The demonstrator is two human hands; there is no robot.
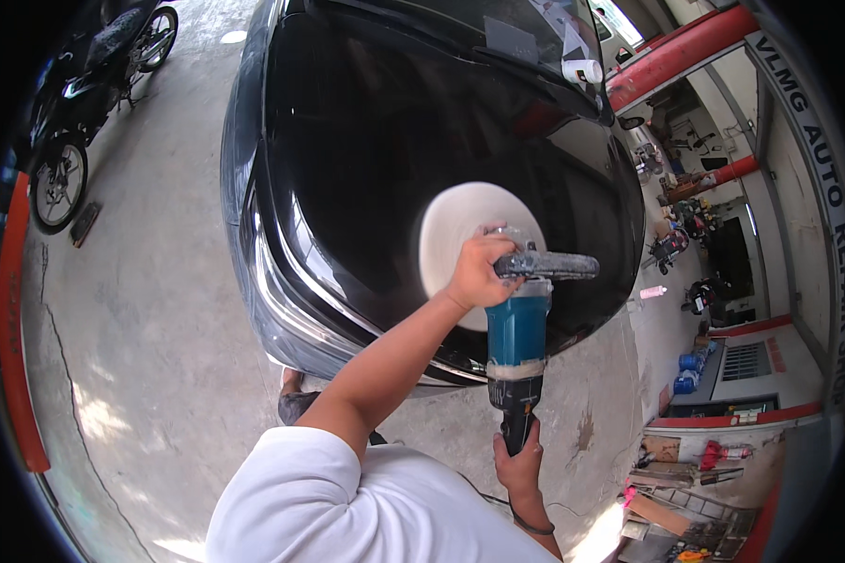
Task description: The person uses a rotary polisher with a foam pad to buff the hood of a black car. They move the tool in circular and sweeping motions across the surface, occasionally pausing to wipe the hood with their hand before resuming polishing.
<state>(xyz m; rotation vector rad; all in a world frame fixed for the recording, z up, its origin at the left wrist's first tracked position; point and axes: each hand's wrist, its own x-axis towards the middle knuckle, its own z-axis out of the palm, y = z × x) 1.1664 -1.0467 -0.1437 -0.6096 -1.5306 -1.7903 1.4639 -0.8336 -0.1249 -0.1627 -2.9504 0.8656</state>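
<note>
A teal and black polisher [518, 330] lies across the front of a black car hood [357, 141]. Its round white pad [446, 239] rests against the glossy paint, with a smooth, blurred rim. My left hand [484, 270] is closed on the left part of the dark front handle [563, 266], beside the metal head. Lower down, my right hand [520, 462] wraps round the black rear grip. From that end a thin cord trails near my shirt. The pad's lower right part is hidden behind the machine and my left hand.
A white tub [583, 71] stands at the windshield's base. Grey covering [239, 178] drapes the car's left side. A black motorcycle [89, 103] is parked at far left, near a red post [19, 328]. Blue containers [690, 371] and scattered wood and tools [685, 511] are at right.
</note>
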